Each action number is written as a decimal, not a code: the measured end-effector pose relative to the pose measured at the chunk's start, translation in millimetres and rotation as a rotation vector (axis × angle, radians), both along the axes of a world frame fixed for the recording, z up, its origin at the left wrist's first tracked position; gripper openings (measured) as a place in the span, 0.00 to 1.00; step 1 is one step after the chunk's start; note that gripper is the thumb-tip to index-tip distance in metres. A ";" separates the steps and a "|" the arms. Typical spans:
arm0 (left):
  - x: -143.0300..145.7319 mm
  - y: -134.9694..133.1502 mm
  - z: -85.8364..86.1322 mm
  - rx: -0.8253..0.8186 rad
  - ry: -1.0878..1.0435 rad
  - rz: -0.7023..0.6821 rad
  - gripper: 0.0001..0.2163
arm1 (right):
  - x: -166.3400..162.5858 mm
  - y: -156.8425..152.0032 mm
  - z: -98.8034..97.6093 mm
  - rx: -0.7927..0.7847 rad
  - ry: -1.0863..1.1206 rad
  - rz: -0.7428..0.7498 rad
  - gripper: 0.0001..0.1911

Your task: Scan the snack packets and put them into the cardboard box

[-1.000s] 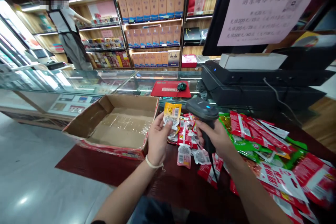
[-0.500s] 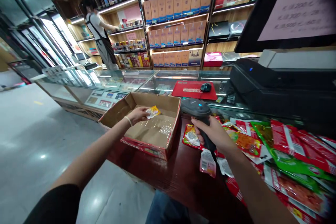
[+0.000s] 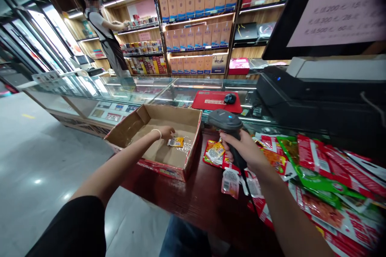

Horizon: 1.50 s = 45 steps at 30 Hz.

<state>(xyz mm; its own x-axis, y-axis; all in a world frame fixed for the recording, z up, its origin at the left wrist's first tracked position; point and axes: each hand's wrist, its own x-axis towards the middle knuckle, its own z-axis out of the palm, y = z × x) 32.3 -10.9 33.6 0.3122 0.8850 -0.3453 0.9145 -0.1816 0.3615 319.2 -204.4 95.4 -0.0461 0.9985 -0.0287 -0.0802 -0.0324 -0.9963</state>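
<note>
My left hand point(image 3: 167, 132) reaches into a shallow cardboard box point(image 3: 120, 134) on the dark red counter. Just past its fingertips a small yellow snack packet point(image 3: 176, 141) lies on the box floor, and the loosely bent fingers hold nothing. My right hand point(image 3: 245, 151) grips the handle of a black barcode scanner point(image 3: 225, 120), whose head points left over the counter. Small packets point(image 3: 230, 180) lie under and beside that hand. A heap of red and green snack bags point(image 3: 319, 176) spreads to the right.
A black register with a printer point(image 3: 316, 88) and a screen with a pink notice stands at the back right. Behind the box sits a red mouse mat point(image 3: 211, 100) with a mouse on glass showcases. A person in an apron point(image 3: 105, 44) stands at far shelves.
My left hand carried the yellow packet from in front of the scanner leftward into the box and let it go there. The right hand kept hold of the scanner.
</note>
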 end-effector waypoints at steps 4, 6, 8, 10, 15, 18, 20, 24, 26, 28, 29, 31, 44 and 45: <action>23.0 -19.1 28.7 0.236 -0.083 -0.085 0.18 | 15.3 -8.1 6.1 0.026 0.040 -0.057 0.17; 44.1 -38.4 44.5 0.418 -0.214 -0.161 0.18 | 26.1 -13.8 9.3 0.033 0.059 -0.092 0.17; 69.0 -64.1 59.2 0.528 -0.364 -0.254 0.17 | 38.5 -19.9 11.4 0.037 0.069 -0.127 0.17; 94.5 -93.4 70.0 0.568 -0.407 -0.370 0.16 | 51.7 -26.2 11.4 0.031 0.066 -0.164 0.17; 150.5 -154.9 64.1 0.548 -0.486 -0.542 0.16 | 84.5 -44.3 3.8 -0.006 0.035 -0.297 0.18; 179.9 -169.0 38.6 0.506 -0.590 -0.502 0.16 | 102.1 -58.2 -1.7 -0.017 0.018 -0.376 0.18; 198.3 -169.7 18.2 0.485 -0.646 -0.469 0.16 | 113.1 -67.9 -4.7 -0.017 0.013 -0.420 0.18; 228.8 -164.0 -13.9 0.504 -0.728 -0.514 0.12 | 133.8 -83.5 -11.8 0.005 0.030 -0.505 0.18; 240.7 -161.4 -22.4 0.503 -0.742 -0.572 0.11 | 143.0 -88.3 -16.4 0.018 0.044 -0.523 0.18; 251.5 -158.7 -28.3 0.483 -0.729 -0.641 0.13 | 150.2 -91.5 -21.1 0.031 0.054 -0.541 0.18; 256.8 -157.0 -31.1 0.462 -0.716 -0.677 0.16 | 152.9 -92.8 -23.3 0.035 0.058 -0.550 0.18; 267.3 -152.7 -37.4 0.395 -0.683 -0.746 0.23 | 156.5 -94.9 -26.9 0.040 0.067 -0.559 0.17; 262.6 -155.4 -37.4 -0.081 -0.902 -0.502 0.21 | 161.8 -99.3 -32.2 0.046 0.164 -0.531 0.18; 261.1 -155.9 -39.2 -0.096 -0.936 -0.450 0.19 | 161.1 -98.6 -32.7 0.047 0.166 -0.527 0.18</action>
<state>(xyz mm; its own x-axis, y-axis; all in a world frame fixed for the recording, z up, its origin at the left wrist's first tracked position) 293.4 -166.8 -5.7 0.7855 0.6024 0.1417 0.1165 -0.3689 0.9221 480.3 -303.0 62.7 0.4601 0.8877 -0.0182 -0.2298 0.0993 -0.9682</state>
